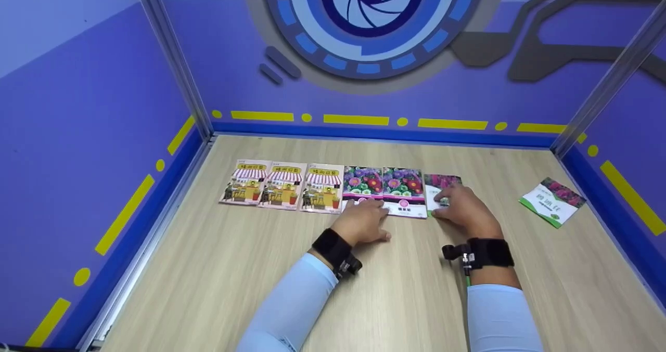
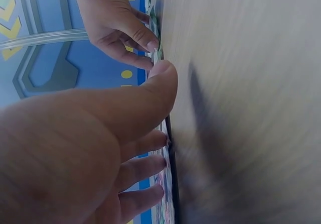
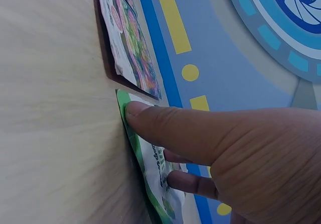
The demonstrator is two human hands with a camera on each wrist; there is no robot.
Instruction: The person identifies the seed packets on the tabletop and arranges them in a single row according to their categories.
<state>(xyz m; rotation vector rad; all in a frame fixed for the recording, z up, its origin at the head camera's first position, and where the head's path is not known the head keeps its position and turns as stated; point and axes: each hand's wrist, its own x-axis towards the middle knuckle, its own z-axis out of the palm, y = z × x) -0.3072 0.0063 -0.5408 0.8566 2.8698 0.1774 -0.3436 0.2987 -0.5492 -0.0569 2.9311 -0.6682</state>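
Observation:
In the head view, a row of flat seed packets lies across the table. My left hand (image 1: pixel 361 221) rests its fingertips on the lower part of a packet with purple and red flowers (image 1: pixel 362 181), its thumb held apart from the fingers. Beside it lies a matching flower packet (image 1: pixel 403 185). At the row's right end, my right hand (image 1: pixel 464 206) touches a white packet with pink flowers and a green edge (image 1: pixel 432 190). The right wrist view shows the thumb (image 3: pixel 143 114) pressing near that green edge, with other fingertips on the packet's printed face.
Three packets with striped awnings (image 1: pixel 245 183) form the left part of the row. Another green-edged packet (image 1: pixel 552 202) lies askew at the far right. Purple-blue panels (image 1: pixel 359 102) enclose the wooden table (image 1: pixel 208 269) at the back and both sides.

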